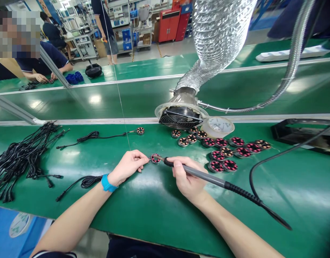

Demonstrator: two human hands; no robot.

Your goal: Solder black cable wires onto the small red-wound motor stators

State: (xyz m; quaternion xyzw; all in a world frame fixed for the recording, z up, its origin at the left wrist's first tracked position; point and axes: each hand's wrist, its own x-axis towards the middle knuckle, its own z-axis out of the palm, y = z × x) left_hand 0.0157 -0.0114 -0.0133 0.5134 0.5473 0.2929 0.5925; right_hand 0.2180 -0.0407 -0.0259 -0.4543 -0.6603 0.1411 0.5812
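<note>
In my right hand (190,179) is a grey-handled soldering iron (202,174), its tip touching or just over a small round LED module (155,158) with a ring of pink and black parts. The fingertips of my left hand (131,165) pinch thin wire ends at the module's left edge. Behind that wrist, a coiled black cable (91,181) lies on the green table and seems to run under the hand. A thin pale wire (120,96) hangs from above, down to near my left hand.
Several LED modules (216,155) lie to the right, beside a translucent tub (218,126). A fume fan (178,118) hangs over the back. A cable bundle (28,154) lies left; another cable (91,136) joins a module (140,130). A black-framed box (301,134) stands right. A co-worker (44,64) sits opposite.
</note>
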